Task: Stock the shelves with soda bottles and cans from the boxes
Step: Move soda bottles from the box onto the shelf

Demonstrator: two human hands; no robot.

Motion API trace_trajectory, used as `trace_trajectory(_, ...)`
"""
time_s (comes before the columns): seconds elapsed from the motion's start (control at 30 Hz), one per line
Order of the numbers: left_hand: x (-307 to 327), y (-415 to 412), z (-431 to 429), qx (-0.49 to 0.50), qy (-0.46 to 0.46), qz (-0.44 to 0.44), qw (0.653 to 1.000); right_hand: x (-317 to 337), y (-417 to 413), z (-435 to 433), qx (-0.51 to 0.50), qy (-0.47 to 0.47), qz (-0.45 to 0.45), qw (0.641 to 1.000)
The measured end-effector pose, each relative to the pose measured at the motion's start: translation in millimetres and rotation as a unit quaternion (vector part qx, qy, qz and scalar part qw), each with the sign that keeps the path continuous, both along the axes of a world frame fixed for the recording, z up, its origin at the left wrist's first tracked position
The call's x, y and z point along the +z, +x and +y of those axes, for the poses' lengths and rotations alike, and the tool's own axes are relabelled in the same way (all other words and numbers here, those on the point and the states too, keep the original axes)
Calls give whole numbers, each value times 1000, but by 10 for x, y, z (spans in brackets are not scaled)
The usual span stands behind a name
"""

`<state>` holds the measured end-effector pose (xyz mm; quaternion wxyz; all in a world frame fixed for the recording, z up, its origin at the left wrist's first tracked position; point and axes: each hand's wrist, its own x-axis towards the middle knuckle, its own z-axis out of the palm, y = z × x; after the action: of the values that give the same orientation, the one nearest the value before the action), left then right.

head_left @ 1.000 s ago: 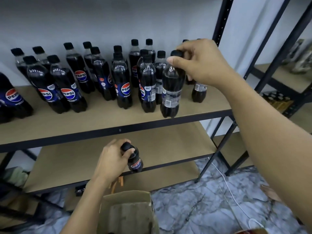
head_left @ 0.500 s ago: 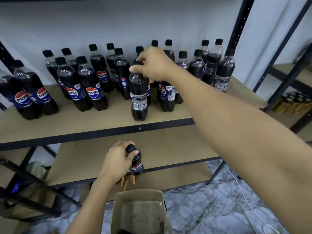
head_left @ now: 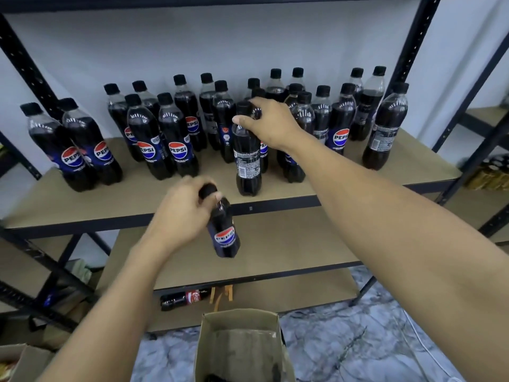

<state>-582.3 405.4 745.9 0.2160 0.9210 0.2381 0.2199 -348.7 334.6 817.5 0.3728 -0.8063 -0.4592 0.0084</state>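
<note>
Right grip (head_left: 271, 125) clasping standing bottle (head_left: 247, 161) on shelf (head_left: 82, 205), Pepsi rows (head_left: 176, 144) crowding behind, left grip (head_left: 183, 213) holding second bottle (head_left: 223, 235), box (head_left: 239, 321) below

Grey-veined marble floor (head_left: 344, 340), plain white wall (head_left: 248, 37) behind. Orange strips (head_left: 220, 295) hang low at centre. Pale cloth (head_left: 80, 271) bunched at lower left.

This looks like a shop stockroom to me. Black metal racking (head_left: 410, 48) with bare board shelves (head_left: 82, 208) fills the frame. Rows of identical Pepsi bottles (head_left: 176, 144) crowd the middle shelf, and an open cardboard box (head_left: 239, 321) stands on the marble-patterned floor (head_left: 344, 340) at the bottom. A second rack (head_left: 480, 126) at the right edge holds blurred gold-coloured goods (head_left: 486, 176).
</note>
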Motion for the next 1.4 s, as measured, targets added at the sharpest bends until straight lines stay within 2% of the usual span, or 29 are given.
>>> trace_trajectory(0.1,492,40,219,-4,36,-19,999,-35,-9,17,-18,5,8,1000)
trace_trajectory(0.23,1029,187,554,13,24,-46,999,-74,4,78,-34,8,24,999)
trace_trajectory(0.33,1240,387,836,24,37,-64,997,-99,14,105,-49,20,11,999)
trace_trajectory(0.43,1299,589,1023,17,38,-43,998,-122,15,141,-59,27,9,998)
trace_trajectory(0.77,983,1071,1375,-4,22,29,999,-123,80,310,-69,32,-12,997)
trace_trajectory(0.97,816,1193,1428,5,58,-25,998,-168,150,411,-72,34,-24,997)
trace_trajectory(1.2,576,1096,1413,36,18,-14,999,-246,136,424,-77,54,-21,995)
trace_trajectory(1.33,322,765,1188,29,-7,-71,997,-369,-6,310,-104,85,19,991)
trace_trajectory(1.4,67,569,1135,38,12,-80,996,-503,-98,228,-132,81,47,987)
